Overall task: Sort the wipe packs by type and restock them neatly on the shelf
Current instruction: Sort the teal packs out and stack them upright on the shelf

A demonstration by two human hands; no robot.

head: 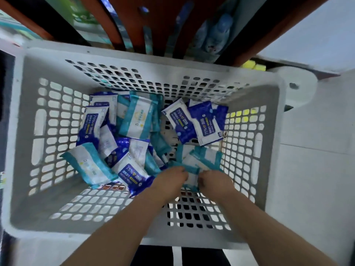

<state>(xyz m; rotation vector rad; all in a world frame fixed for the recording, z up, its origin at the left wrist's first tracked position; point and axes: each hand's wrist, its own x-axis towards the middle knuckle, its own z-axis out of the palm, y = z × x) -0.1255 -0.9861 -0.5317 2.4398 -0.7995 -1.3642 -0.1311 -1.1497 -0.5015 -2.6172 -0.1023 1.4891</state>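
Observation:
A white perforated basket (25, 131) holds several wipe packs of two kinds mixed together: dark blue "75%" alcohol wipe packs (194, 121) and teal-and-white packs (137, 117). Both my arms reach down into the basket. My left hand (169, 181) and my right hand (215, 182) sit close together at the near right of the pile. Between them they grip the same teal-and-white pack (192, 169), fingers curled over its edges. Much of that pack is hidden under my hands.
A red-brown shelf unit (159, 25) with stocked blue and teal packages stands just beyond the basket's far rim. White floor lies to the right. Yellow items (253, 66) peek out behind the basket's far right corner.

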